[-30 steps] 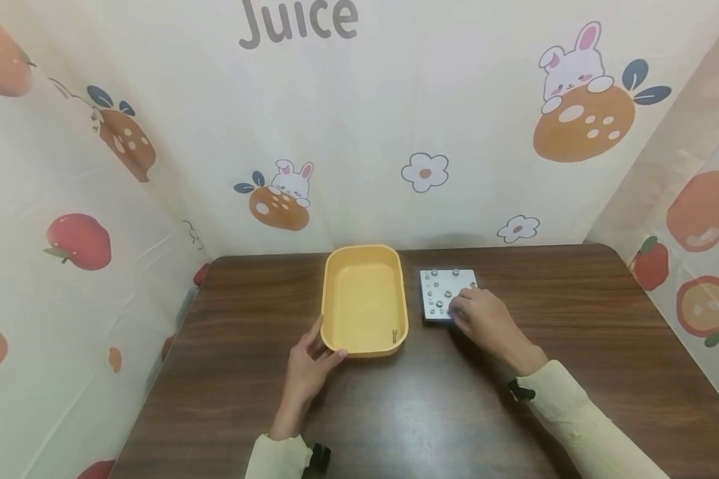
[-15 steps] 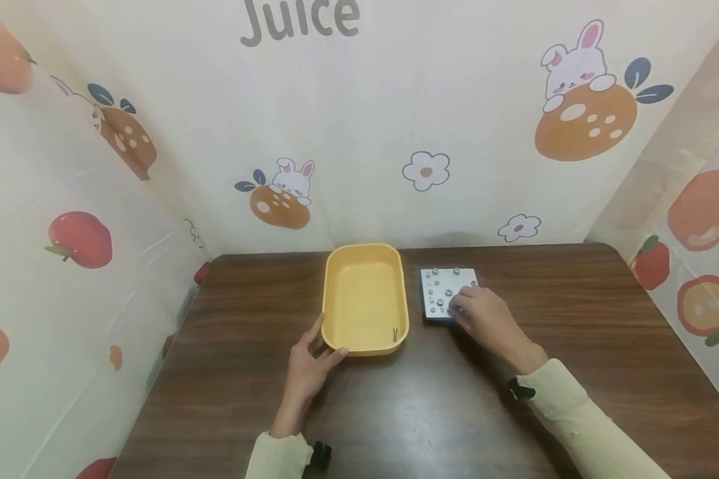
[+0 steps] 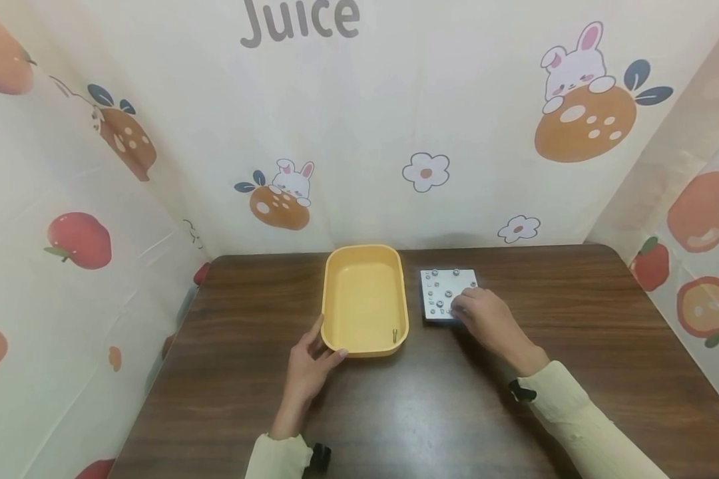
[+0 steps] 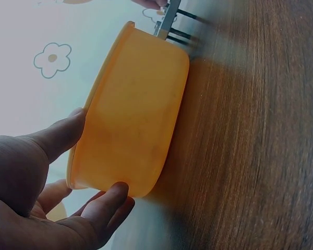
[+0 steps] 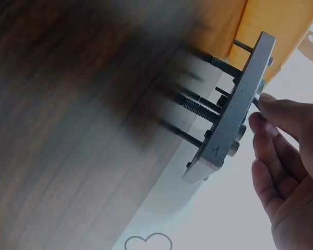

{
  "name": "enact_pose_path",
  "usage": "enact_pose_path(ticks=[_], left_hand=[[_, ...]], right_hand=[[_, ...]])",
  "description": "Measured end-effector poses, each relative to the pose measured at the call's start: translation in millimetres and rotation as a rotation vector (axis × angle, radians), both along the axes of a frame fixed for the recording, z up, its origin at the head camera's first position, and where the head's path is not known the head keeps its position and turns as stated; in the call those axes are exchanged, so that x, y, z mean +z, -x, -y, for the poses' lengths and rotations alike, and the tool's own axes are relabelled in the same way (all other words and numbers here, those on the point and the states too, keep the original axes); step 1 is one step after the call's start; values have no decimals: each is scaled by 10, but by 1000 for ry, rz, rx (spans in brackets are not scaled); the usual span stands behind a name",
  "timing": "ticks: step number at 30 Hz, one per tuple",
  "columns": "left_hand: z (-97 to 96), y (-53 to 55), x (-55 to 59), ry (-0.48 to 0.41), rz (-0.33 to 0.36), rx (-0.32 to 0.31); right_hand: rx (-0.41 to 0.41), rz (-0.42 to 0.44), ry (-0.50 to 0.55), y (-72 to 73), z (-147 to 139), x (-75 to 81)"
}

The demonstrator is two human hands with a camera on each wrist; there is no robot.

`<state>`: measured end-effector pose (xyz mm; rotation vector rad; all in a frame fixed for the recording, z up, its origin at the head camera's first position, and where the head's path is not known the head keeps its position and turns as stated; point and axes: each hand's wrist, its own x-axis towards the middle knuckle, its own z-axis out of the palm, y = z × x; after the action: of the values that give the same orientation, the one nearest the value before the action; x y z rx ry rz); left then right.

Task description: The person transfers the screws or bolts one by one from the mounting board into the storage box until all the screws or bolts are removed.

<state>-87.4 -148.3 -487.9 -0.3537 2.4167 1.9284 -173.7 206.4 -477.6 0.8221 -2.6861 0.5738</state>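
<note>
A yellow plastic tray (image 3: 364, 296) stands on the table, with one small screw (image 3: 395, 335) lying in its front right corner. My left hand (image 3: 307, 369) touches the tray's front left corner from outside, thumb at the front rim and fingers spread along the side. To the right, my right hand (image 3: 485, 320) is at a square metal plate (image 3: 437, 283) set with several screws. In the right wrist view, thumb and forefinger pinch a small dark screw (image 5: 256, 103) at the plate's top face. Threaded shanks (image 5: 201, 110) stick out below the plate.
The dark wood table (image 3: 395, 412) ends at a printed curtain (image 3: 359, 133) behind the tray and plate. More curtain hangs along the left and right sides. A narrow strip of table separates tray and plate.
My right fingertips have shifted very slightly to the right over the plate. The left hand, the tray and the screw inside it stay in place.
</note>
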Motion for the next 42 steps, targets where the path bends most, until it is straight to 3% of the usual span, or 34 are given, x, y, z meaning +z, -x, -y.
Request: enact_pose_path(ticks=[27,42], left_hand=[[12,-27,10,-7,-24,-6],[9,-12,2,4,-3,-3]], right_hand=[[23,-97,34,-55,61,168],[31,-121,46,-58,121,239]])
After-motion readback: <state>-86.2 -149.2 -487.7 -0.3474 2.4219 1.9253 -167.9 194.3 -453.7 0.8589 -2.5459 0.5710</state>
